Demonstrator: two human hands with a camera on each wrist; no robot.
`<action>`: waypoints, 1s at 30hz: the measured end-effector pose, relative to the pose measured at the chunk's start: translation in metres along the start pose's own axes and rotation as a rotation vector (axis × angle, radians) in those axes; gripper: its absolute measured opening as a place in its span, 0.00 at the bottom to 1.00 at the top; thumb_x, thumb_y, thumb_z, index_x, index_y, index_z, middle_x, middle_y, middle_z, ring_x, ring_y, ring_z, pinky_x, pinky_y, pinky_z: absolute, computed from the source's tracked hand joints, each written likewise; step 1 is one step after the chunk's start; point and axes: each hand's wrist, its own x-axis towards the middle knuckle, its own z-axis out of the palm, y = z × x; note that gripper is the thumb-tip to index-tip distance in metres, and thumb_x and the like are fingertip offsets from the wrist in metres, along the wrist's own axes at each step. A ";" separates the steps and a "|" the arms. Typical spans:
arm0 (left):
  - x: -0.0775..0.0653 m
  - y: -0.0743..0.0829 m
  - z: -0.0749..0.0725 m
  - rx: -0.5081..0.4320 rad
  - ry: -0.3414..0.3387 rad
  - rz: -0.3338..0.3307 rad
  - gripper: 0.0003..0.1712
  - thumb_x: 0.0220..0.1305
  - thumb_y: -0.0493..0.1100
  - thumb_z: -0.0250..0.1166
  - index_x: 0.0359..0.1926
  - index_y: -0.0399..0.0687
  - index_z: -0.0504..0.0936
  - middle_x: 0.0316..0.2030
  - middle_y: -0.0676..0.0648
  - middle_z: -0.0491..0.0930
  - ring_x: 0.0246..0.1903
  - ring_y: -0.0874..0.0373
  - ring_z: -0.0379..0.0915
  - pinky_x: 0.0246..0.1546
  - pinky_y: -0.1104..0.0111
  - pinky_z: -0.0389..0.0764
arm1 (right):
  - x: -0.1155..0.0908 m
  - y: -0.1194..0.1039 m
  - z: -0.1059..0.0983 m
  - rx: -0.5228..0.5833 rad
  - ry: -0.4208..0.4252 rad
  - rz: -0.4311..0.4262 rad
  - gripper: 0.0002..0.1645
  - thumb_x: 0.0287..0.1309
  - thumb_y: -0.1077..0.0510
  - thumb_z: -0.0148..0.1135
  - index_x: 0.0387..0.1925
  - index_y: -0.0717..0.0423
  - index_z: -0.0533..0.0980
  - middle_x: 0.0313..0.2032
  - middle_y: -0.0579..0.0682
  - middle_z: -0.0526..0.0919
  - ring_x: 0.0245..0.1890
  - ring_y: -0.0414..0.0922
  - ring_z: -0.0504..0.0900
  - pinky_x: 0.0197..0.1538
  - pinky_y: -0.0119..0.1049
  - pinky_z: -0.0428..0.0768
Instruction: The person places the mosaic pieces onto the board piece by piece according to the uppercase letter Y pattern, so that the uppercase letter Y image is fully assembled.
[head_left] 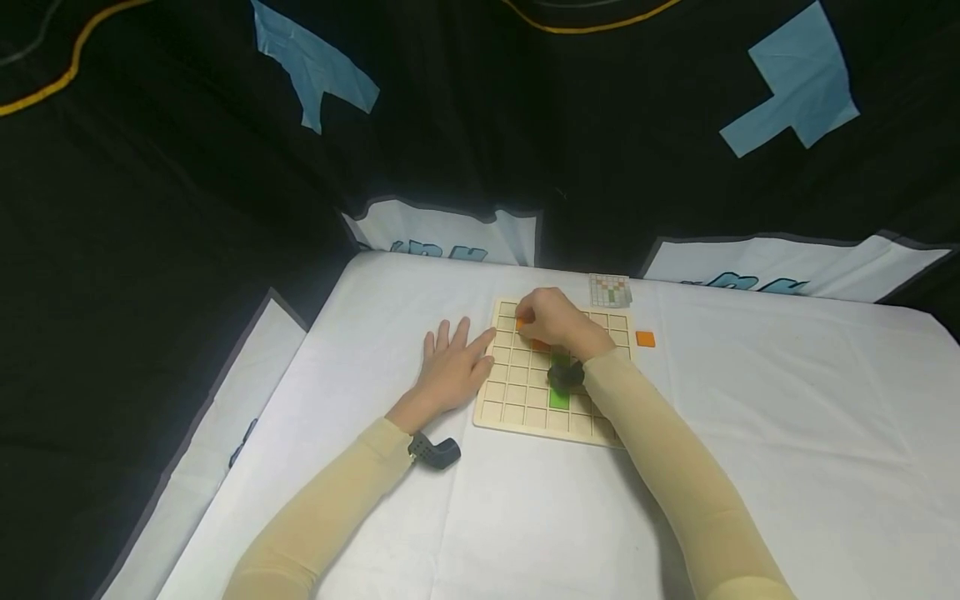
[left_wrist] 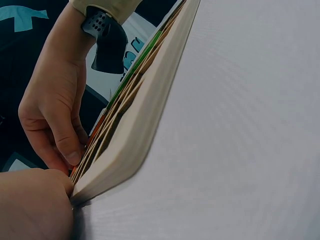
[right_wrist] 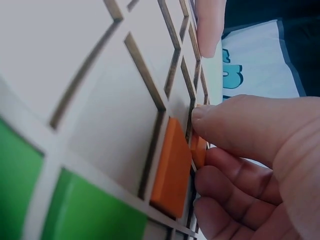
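Observation:
A pale wooden grid board (head_left: 513, 393) lies on the white table, divided into square cells. Between its thumb and fingers, my right hand (head_left: 553, 321) pinches an orange square tile (right_wrist: 199, 150) at a cell in the board's far left part. Right beside that tile, another orange tile (right_wrist: 171, 170) sits in a cell. Green tiles (head_left: 559, 399) occupy cells closer to me, partly covered by the right wrist camera. My left hand (head_left: 452, 372) rests with fingers spread at the board's left edge, fingertips right at the rim.
One loose orange tile (head_left: 645, 339) lies on the table just right of the board. Behind the board is a small card (head_left: 610, 291) printed with a coloured grid. Dark cloth (head_left: 465, 150) hangs beyond the table's far edge.

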 end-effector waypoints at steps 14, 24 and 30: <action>-0.002 0.001 -0.002 -0.014 -0.005 0.003 0.32 0.79 0.57 0.42 0.80 0.60 0.58 0.81 0.34 0.44 0.80 0.29 0.29 0.77 0.34 0.34 | -0.007 0.005 -0.006 -0.006 0.005 0.002 0.15 0.59 0.62 0.69 0.48 0.60 0.86 0.47 0.56 0.88 0.47 0.50 0.81 0.61 0.46 0.80; -0.004 0.003 -0.003 -0.025 0.004 0.005 0.32 0.78 0.57 0.42 0.79 0.60 0.59 0.81 0.34 0.44 0.80 0.29 0.29 0.77 0.34 0.34 | -0.028 0.014 -0.029 0.001 0.056 -0.028 0.13 0.58 0.62 0.65 0.20 0.58 0.74 0.27 0.51 0.77 0.34 0.47 0.73 0.43 0.40 0.75; -0.005 0.003 -0.004 -0.034 0.005 0.004 0.32 0.78 0.56 0.43 0.79 0.60 0.59 0.81 0.34 0.44 0.80 0.29 0.29 0.77 0.34 0.33 | -0.050 0.025 -0.041 -0.038 0.078 -0.024 0.08 0.56 0.65 0.63 0.22 0.59 0.76 0.29 0.51 0.82 0.33 0.46 0.73 0.42 0.41 0.76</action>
